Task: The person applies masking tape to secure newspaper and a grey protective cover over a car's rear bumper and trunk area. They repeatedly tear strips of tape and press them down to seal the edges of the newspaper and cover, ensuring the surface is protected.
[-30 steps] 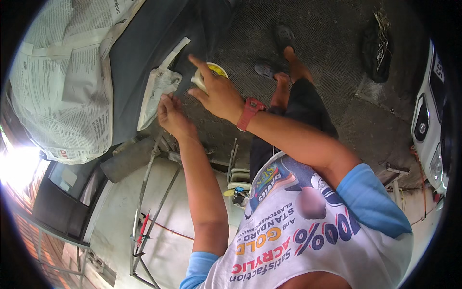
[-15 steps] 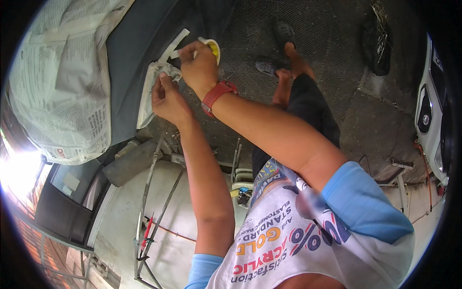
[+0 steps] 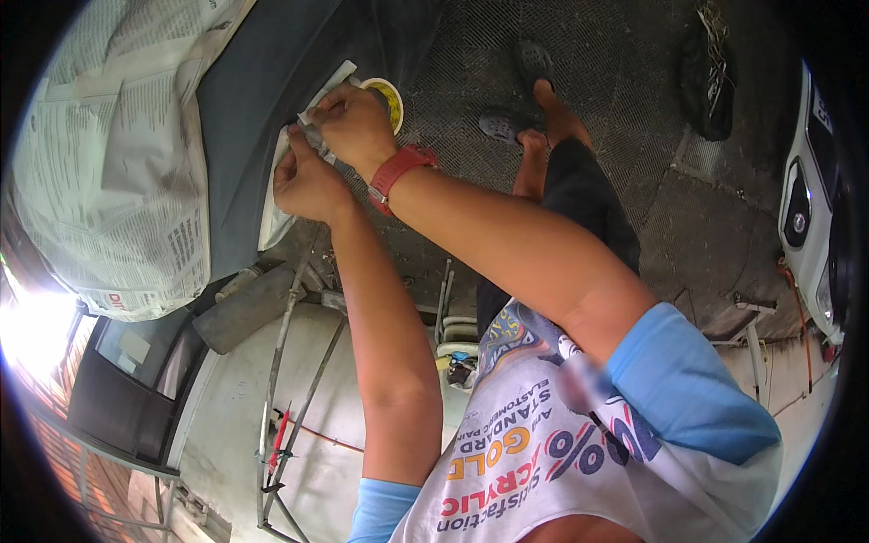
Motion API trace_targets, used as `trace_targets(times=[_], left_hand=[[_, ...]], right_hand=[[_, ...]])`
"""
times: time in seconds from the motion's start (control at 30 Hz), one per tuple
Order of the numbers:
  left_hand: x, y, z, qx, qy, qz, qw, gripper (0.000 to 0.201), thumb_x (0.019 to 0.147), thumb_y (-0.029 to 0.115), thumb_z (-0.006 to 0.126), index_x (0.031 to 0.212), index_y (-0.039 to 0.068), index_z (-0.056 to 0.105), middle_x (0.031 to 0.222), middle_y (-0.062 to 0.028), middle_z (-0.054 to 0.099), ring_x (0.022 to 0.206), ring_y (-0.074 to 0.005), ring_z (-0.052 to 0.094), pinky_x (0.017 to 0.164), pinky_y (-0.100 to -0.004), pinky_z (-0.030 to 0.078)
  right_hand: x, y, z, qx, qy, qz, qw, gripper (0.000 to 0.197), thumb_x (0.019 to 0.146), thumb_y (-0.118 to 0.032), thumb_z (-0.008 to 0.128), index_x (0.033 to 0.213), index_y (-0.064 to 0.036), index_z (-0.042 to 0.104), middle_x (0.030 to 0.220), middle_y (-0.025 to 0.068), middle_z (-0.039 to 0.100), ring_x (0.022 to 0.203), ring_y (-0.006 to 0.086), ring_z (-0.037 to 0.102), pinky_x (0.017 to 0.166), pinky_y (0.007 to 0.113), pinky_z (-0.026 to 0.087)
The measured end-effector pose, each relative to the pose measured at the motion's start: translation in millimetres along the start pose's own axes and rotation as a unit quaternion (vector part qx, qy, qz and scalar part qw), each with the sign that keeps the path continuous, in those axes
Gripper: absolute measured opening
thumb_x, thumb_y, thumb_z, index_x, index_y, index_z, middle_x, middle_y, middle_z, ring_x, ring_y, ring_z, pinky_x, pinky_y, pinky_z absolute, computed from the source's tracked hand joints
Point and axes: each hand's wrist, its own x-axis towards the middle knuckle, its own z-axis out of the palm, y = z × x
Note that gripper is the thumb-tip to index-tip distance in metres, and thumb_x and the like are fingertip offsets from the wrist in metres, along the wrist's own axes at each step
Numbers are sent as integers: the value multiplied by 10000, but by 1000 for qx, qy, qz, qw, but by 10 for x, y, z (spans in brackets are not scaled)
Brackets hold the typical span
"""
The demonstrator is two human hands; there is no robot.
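Observation:
A roll of masking tape (image 3: 396,101), pale outside with a yellow inner ring, sits against the back of my right hand (image 3: 356,127). Its fingers are closed on a pale strip of the tape by the edge of a dark grey car panel (image 3: 237,136). Close beside it, my left hand (image 3: 310,181) has thumb and fingertips pinched at the strip's lower end; the exact grip is partly hidden. Another pale tape strip (image 3: 344,71) runs up the panel edge above my hands. Below my left hand, whitish masking paper (image 3: 274,226) hangs along the same edge.
Newspaper sheets (image 3: 118,172) cover the car part at the left. Metal stand legs (image 3: 282,362) rise below my hands. Dark textured flooring (image 3: 579,54) lies beyond, with a black bag (image 3: 706,90). A white vehicle front (image 3: 815,199) stands at the far right.
Both hands have shifted slightly left, closer to the panel edge. The tape roll has moved left and down with my right hand and turned, showing more of its yellow inside.

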Motion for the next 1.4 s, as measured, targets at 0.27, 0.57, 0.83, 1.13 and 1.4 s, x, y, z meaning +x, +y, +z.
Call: trace_targets(times=[0.27,0.57,0.83,1.13,1.4], left_hand=[[4,-17,-108,30,-20,44,998,443,960,342,918,896,-87,824,844,-166,822,731,-227,754,720,-384,597],[-55,-66,-188,-16,-31,-5,999,440,988,318,887,910,-108,810,795,-141,801,689,-182,721,670,-337,563],[-55,-90,-202,-56,-34,0,998,455,1012,319,855,827,-92,790,722,-126,770,646,-171,678,649,-339,534],[-86,-76,-200,-74,-32,-5,997,457,1028,306,853,799,-83,780,720,-139,781,626,-179,705,625,-337,563],[-132,36,-193,-103,-43,-38,993,433,1038,287,850,794,-64,779,747,-145,796,644,-186,731,633,-330,581]], right_hand=[[40,62,166,-66,21,-6,998,115,893,-150,865,931,-46,835,853,121,817,807,252,800,787,380,621],[30,58,184,-118,39,-29,992,108,889,-154,849,902,-47,853,878,171,830,802,328,814,789,430,632],[15,91,214,-148,65,-63,985,133,885,-174,866,888,-43,848,871,174,827,787,344,807,782,446,620],[-12,54,213,-146,61,-45,986,241,894,-253,922,892,-33,826,804,169,801,743,326,788,745,442,604],[-41,34,206,-150,61,-47,986,273,882,-257,939,905,-18,809,773,182,789,724,319,789,734,436,612]])
